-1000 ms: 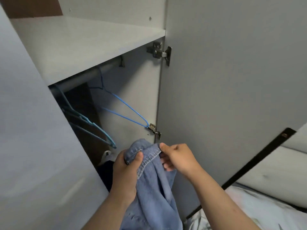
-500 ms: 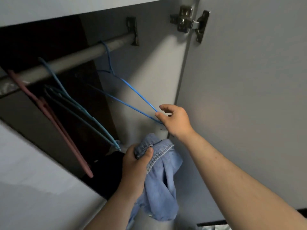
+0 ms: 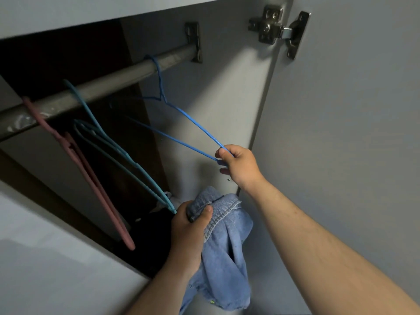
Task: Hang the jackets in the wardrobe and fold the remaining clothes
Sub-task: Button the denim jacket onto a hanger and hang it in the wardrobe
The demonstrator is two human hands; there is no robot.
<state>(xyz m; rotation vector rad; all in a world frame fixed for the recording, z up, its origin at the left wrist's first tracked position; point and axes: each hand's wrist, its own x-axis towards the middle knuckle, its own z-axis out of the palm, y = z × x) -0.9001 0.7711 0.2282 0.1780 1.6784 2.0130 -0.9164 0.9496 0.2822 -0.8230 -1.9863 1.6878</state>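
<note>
My left hand (image 3: 188, 230) grips the collar of a light blue denim jacket (image 3: 225, 253), which hangs bunched below it in front of the open wardrobe. My right hand (image 3: 238, 164) pinches the near corner of a thin blue wire hanger (image 3: 181, 130). The hanger's hook is over the grey metal rail (image 3: 109, 80) near its right bracket.
A teal plastic hanger (image 3: 113, 148) and a pink hanger (image 3: 91, 178) hang further left on the rail. Dark clothing (image 3: 152, 235) lies low inside the wardrobe. The open grey door (image 3: 352, 133) with its hinge (image 3: 275, 23) stands on the right, and a pale panel (image 3: 45, 269) on the left.
My right hand let go of the jacket collar, rose to the blue wire hanger and closed on its corner. The view tilted up toward the rail. My left hand kept hold of the jacket.
</note>
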